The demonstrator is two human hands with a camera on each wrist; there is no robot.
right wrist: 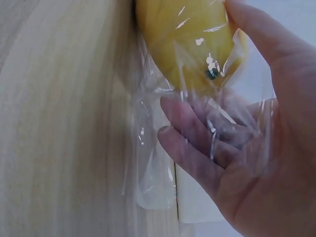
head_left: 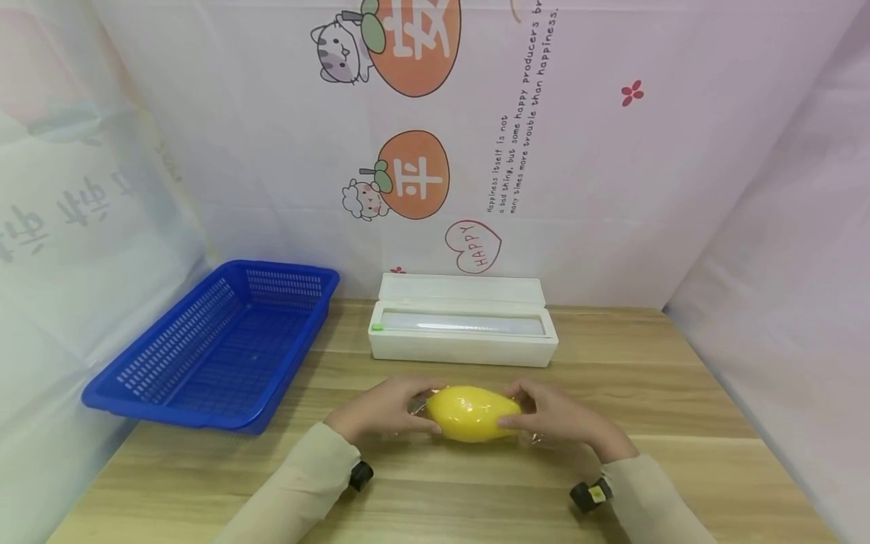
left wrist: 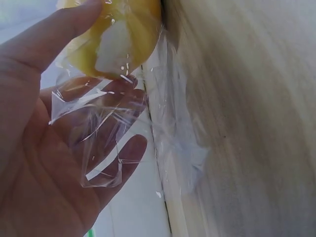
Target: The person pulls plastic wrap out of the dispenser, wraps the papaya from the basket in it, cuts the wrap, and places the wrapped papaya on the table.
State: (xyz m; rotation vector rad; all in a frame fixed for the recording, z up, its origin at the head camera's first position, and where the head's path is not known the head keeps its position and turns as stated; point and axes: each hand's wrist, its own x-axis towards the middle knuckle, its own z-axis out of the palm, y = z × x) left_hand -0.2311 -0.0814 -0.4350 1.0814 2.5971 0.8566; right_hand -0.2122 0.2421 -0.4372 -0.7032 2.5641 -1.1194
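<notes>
A glossy yellow fruit [head_left: 469, 414], plump and tapering at its right end, lies between both hands with clear plastic film around it. At its left end my left hand [head_left: 390, 408] grips it between thumb and fingers. My right hand [head_left: 560, 414] pinches the tapered end, where a small green spot shows in the right wrist view. Loose clear film [left wrist: 106, 133] hangs crumpled off the left end, in front of the left fingers. More film [right wrist: 155, 163] spreads from the right end past the right fingers. Behind the fruit is a white cling film dispenser [head_left: 462, 349], its lid raised and a roll inside.
A blue plastic basket [head_left: 295, 370] with slotted sides stands at the left of the wooden table [head_left: 646, 393]. A printed white cloth [head_left: 578, 151] hangs behind the table, with pale cloth walls on both sides. A green slider [head_left: 377, 327] sits at the dispenser's left end.
</notes>
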